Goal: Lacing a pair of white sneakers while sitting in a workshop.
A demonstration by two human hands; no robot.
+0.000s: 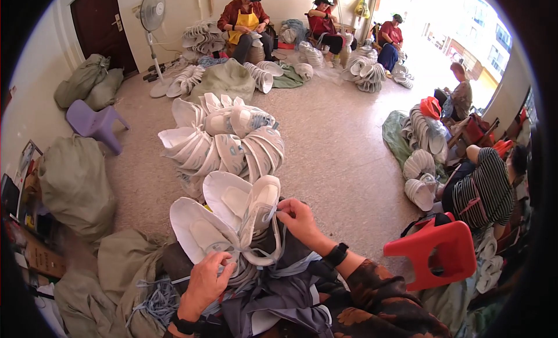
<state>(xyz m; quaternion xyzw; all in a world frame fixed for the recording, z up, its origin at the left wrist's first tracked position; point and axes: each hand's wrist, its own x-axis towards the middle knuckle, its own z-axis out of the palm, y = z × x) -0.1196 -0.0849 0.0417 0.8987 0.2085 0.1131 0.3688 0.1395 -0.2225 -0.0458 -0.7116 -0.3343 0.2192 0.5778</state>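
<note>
Here, the right hand (299,220) pinches a lace (271,213) at the shoe (251,219). Whether the left hand (208,280) grips anything, I cannot tell.

Colour record: white shoe uppers (263,201), pale blue-grey laces (156,303).
Sleeve (375,294): dark ground, rust-brown leaf-like print; wristband (336,255) black. Stool (462,245) bright red; chair (87,121) lavender-purple. Sack (75,184) olive-khaki; floor (337,134) mottled pinkish beige. Co-workers: apron (244,24) yellow; top (489,189) dark with pale stripes. Door (99,35) dark maroon; fan (153,11) whitish-grey.
</note>
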